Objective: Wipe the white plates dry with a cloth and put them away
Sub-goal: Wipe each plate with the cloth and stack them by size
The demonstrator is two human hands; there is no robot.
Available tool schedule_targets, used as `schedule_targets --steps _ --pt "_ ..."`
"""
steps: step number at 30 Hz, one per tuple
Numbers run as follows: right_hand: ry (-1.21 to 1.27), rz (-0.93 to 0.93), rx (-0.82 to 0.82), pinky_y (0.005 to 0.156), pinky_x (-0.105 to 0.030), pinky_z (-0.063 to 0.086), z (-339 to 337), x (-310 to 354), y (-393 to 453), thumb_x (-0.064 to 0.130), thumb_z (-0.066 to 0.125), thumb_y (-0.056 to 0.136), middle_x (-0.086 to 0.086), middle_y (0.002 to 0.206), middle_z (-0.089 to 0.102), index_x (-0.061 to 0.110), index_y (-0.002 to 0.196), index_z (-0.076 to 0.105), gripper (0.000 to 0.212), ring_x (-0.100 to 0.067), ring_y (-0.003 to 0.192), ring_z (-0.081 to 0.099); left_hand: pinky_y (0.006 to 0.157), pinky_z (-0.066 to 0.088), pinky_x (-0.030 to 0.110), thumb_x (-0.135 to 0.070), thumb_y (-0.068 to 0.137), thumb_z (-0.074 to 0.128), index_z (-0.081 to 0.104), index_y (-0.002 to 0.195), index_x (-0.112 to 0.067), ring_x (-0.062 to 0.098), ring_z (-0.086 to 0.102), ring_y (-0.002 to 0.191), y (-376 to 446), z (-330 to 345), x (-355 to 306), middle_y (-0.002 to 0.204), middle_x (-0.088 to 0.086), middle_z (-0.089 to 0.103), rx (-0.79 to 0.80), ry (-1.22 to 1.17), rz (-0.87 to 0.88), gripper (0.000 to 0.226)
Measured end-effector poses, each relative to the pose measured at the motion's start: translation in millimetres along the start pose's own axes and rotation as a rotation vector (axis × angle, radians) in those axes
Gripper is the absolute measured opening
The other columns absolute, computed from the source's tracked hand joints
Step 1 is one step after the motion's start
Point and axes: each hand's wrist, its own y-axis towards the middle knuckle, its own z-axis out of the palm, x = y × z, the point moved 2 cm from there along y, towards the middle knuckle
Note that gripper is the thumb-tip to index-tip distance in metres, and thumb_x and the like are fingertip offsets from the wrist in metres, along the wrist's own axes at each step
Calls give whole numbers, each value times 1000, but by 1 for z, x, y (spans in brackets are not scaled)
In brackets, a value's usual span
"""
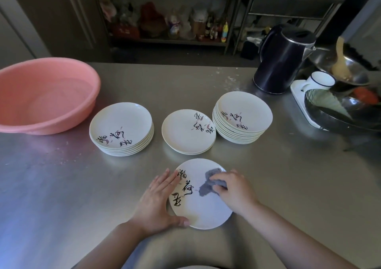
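Right hand [235,192]: fingers curled over a grey cloth [208,184], pressing it on the near plate [201,194] at six o'clock.
Left hand [158,198]: fingers straight, thumb hooked on that plate's rim at nine o'clock.
Progress: mid-wipe; three stacks wait, at eleven [121,129], twelve [188,131] and one o'clock [242,117]; which are dried, I cannot tell.
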Motion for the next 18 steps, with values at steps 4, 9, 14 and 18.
schedule_targets --steps 4,9,14,18 --pt "33 -269 -69 89 -35 46 -11 16 25 2 64 81 7 111 69 17 105 74 30 -24 99 53 113 31 27 -75 57 72 61 132 -24 2 33 135 12 -16 1 142 -11 52 47 29 142 92" --pt "-209 -566 85 83 -40 51 10 31 44 1 65 75 8 120 66 19 110 71 40 -24 104 54 105 38 23 -76 67 63 64 128 -24 8 46 129 23 -16 4 136 -8 59 200 99 254 80" --pt "-216 -477 126 94 -42 43 12 27 41 8 58 88 12 134 57 23 124 65 39 -26 114 49 115 32 33 -83 77 46 61 134 -27 8 45 135 21 -9 19 144 -10 53 179 111 284 82" --pt "-225 -370 39 86 -40 44 3 9 32 5 60 84 11 124 65 22 112 71 35 -29 103 54 121 17 25 -82 79 45 54 139 -33 -2 33 140 15 -2 22 149 -16 45 142 135 275 78"
